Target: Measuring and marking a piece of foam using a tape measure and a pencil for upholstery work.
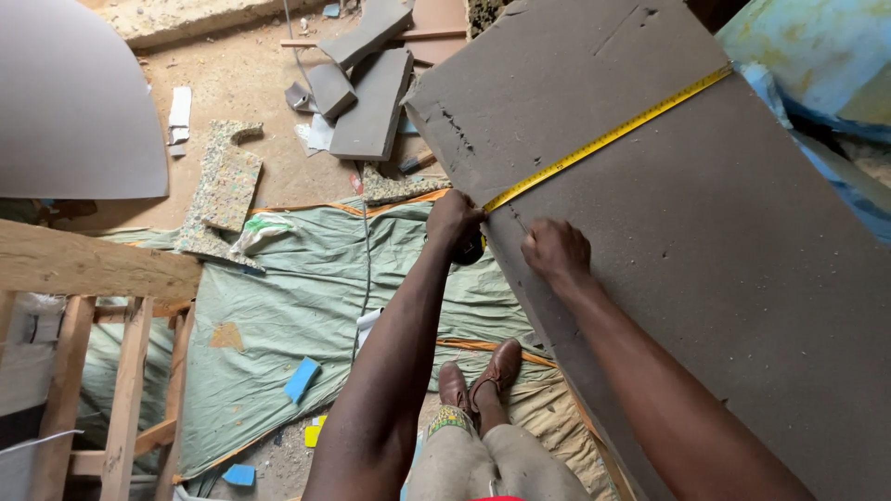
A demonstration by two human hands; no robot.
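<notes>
A large grey foam slab lies tilted across the right side. A yellow tape measure is stretched over it from its left edge to the far right edge. My left hand grips the tape's case at the slab's left edge. My right hand rests on the slab just below the tape, fingers curled as if pinching something small; what it holds is hidden. My brown shoes stand below on the floor.
A green tarp covers the floor. Grey foam offcuts and speckled foam scraps lie beyond it. A wooden frame stands at the left, a curved grey sheet above it. Small blue pieces lie about.
</notes>
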